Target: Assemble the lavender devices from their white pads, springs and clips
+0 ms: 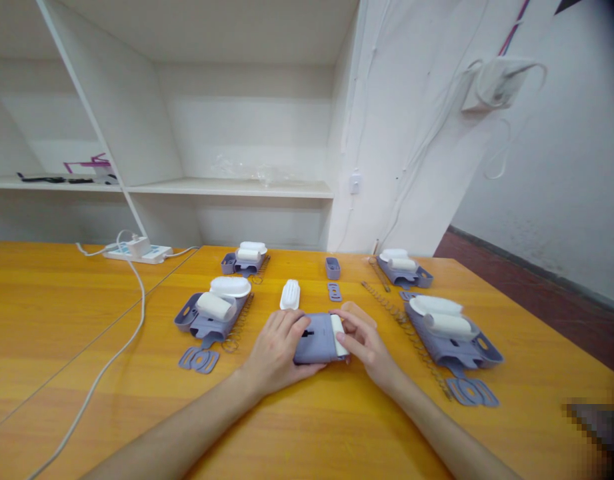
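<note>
My left hand [279, 347] is wrapped around a grey-purple plastic housing [319, 339] with a small black mark on its top. Fingers and thumb of my right hand [364, 343] pinch a white cylinder [338, 333] at the housing's right end. Whether the cylinder is seated inside or only touches the end, I cannot tell. Just behind my left hand lies a white oval part [290, 295]. A flat grey frame piece [334, 292] and a small grey cap [333, 268] lie farther back. Behind my right hand is a pale, partly hidden oval piece [357, 313].
Similar part sets with housings and white rolls sit left [214, 313], back left [249, 257], right [447, 333] and back right [401, 267]. A long coil spring [387, 305] lies right of my hands. A white cable [141, 307] runs down the left from a power strip [139, 252].
</note>
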{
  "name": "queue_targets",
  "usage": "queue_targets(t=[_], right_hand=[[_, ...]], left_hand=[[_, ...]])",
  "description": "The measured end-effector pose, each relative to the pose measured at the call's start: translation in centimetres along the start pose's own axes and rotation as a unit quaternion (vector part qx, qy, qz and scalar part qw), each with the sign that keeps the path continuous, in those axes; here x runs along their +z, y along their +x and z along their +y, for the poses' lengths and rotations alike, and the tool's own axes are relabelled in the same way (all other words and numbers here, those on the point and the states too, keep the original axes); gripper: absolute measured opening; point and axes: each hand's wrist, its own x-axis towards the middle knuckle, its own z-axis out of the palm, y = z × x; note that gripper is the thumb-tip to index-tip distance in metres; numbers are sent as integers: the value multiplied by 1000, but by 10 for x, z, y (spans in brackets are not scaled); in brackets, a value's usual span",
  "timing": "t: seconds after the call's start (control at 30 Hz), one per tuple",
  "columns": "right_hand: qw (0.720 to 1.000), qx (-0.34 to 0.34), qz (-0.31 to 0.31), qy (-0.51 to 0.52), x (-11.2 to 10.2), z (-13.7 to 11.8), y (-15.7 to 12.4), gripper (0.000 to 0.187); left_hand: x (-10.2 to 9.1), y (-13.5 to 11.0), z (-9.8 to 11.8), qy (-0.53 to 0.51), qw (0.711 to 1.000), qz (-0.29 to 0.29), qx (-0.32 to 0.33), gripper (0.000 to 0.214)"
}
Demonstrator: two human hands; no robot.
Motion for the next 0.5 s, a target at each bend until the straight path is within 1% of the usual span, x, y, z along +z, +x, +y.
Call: queue_targets(t=[0.13, 0.4, 0.5], right_hand=[[999, 2, -5, 32, -1, 3, 2, 47], [1000, -18, 2, 17, 0, 3, 2, 51], [999, -25, 15, 14, -1, 3, 3, 53]], left_hand=[[1, 0, 0, 6, 1000, -3, -5, 60], [0, 0, 1, 9, 1000, -5, -13, 58], [0, 0, 0, 14, 1000, 1, -21, 57]])
